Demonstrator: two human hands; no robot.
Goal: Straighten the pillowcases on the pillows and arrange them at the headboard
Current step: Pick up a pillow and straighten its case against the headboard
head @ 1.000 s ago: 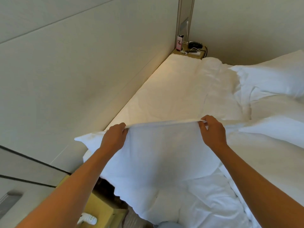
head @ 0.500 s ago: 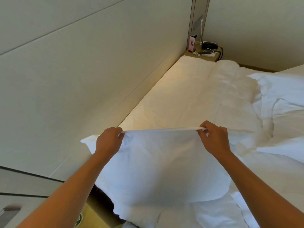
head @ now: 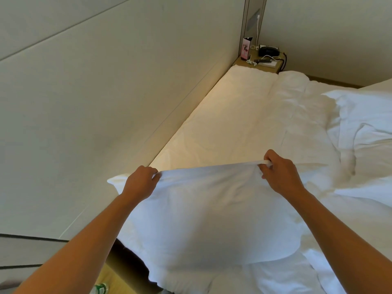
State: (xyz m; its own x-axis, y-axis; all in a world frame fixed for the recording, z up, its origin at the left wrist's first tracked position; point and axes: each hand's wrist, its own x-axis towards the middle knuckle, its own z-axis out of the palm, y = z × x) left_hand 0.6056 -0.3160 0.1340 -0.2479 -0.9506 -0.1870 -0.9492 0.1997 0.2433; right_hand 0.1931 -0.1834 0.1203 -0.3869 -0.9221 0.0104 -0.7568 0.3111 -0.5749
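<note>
A white pillow in its pillowcase hangs in front of me over the near end of the bed, held up by its top edge. My left hand pinches that edge near the left corner. My right hand grips the same edge further right, and the fabric is pulled taut between them. A second white pillow lies crumpled on the bed at the right. The padded headboard runs along the left side of the bed.
White sheet covers the mattress along the headboard. A far nightstand carries a black phone, cables and a pink card. Rumpled duvet lies at lower right. A near wooden nightstand with a bottle sits at lower left.
The view has shifted left and down along the bed. Both hands keep their grip on the pillow's top edge and have moved slightly further apart, stretching it flatter.
</note>
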